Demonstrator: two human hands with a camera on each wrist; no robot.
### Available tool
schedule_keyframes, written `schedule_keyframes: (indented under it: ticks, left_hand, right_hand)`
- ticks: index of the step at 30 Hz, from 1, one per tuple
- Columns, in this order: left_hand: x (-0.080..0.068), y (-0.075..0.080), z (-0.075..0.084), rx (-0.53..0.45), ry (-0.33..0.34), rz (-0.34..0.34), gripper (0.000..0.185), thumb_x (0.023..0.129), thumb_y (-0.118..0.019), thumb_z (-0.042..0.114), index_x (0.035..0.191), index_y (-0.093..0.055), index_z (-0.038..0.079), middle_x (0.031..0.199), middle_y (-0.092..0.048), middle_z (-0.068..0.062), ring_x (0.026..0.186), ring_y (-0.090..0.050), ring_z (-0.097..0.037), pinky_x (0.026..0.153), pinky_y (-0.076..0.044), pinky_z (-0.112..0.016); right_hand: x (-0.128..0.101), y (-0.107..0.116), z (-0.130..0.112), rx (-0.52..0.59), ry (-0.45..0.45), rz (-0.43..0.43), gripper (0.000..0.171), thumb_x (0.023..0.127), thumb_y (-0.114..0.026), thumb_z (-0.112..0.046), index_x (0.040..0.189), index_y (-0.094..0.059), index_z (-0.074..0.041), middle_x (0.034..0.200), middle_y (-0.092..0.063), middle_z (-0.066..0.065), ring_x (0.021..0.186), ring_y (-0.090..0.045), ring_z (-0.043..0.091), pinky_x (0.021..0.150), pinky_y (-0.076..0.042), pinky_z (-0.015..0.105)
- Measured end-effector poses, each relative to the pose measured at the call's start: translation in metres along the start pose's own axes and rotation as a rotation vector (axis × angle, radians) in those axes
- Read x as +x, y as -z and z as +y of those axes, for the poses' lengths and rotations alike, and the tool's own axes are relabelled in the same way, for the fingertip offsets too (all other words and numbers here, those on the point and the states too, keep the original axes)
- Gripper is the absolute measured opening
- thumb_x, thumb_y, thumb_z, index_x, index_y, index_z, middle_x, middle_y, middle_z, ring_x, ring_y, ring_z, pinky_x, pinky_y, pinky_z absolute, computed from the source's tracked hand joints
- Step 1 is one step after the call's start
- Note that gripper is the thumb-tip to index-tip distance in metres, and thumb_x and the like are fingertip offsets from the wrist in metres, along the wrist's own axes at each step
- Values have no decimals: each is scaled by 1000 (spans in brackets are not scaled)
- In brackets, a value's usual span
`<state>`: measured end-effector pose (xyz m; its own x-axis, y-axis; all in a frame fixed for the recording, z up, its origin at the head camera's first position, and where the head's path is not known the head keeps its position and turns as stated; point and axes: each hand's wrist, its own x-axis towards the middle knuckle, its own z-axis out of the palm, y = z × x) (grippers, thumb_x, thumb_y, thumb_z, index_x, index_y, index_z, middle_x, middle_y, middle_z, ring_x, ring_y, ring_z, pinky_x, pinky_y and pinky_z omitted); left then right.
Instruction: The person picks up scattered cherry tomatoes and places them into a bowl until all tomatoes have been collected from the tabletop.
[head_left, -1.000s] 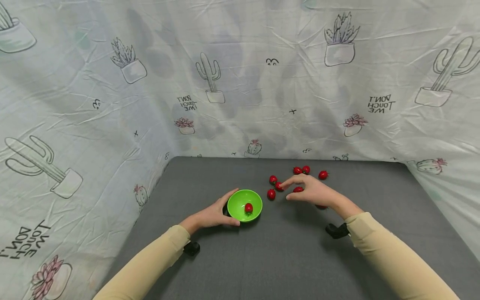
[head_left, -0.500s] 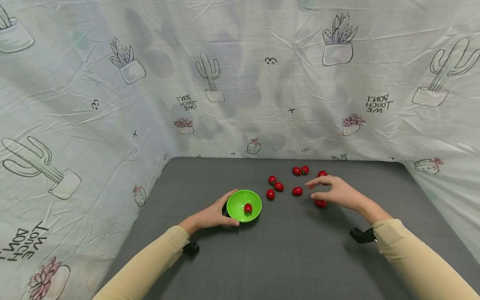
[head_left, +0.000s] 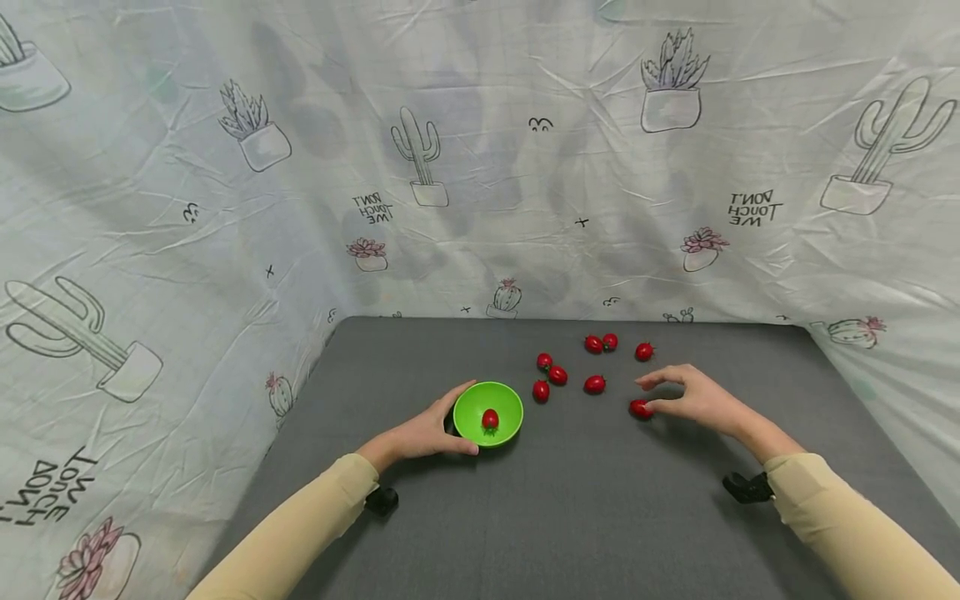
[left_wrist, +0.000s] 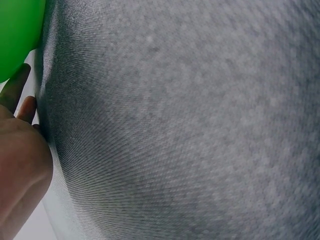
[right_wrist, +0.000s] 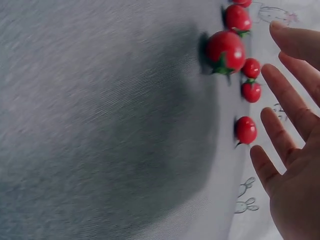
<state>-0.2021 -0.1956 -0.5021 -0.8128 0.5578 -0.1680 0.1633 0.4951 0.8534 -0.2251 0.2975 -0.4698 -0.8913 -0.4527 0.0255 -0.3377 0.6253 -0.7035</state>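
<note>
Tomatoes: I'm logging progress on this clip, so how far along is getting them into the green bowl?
Early on. One tomato already lies in the green bowl, which the left hand holds at its rim. The right hand is at the nearest loose tomato, fingers open, not yet gripping it. Six more tomatoes are scattered on the grey table beyond.

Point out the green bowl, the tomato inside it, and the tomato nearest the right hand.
green bowl [head_left: 507,402], head view, inner right wall.
tomato in the bowl [head_left: 490,419], head view, its middle.
tomato nearest the right hand [head_left: 640,408], head view, its top.
</note>
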Motion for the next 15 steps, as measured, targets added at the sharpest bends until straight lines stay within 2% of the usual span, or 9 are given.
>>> schedule_keyframes:
  ticks: [4, 8, 15]
  left_hand:
    - [0, -1, 0, -1, 3, 2, 112, 84, -85, 45, 166, -12, 27, 167, -16, 4, 152, -18, -20, 117, -23, -55]
    - [0, 0, 0, -4, 0, 0, 112, 84, -86, 44, 166, -12, 26, 167, -17, 4, 152, -19, -20, 117, -23, -54]
    - [-1, 0, 2, -6, 6, 0, 111, 84, -85, 45, 166, -13, 29, 167, -17, 4, 152, -19, -20, 117, -24, -54]
  right_hand:
    - [-1, -6, 11, -20, 33, 11, 46, 91, -81, -29, 130, -69, -6, 128, -67, 9, 125, -47, 36, 100, -37, 62]
    - [-3, -12, 17, -52, 22, 27, 49, 89, -83, -33, 131, -69, -10, 128, -66, 11, 124, -42, 37, 97, -36, 61]
    - [-4, -21, 22, -78, 5, 49, 54, 86, -86, -35, 131, -68, -11, 132, -63, 15, 126, -42, 40, 98, -37, 65]
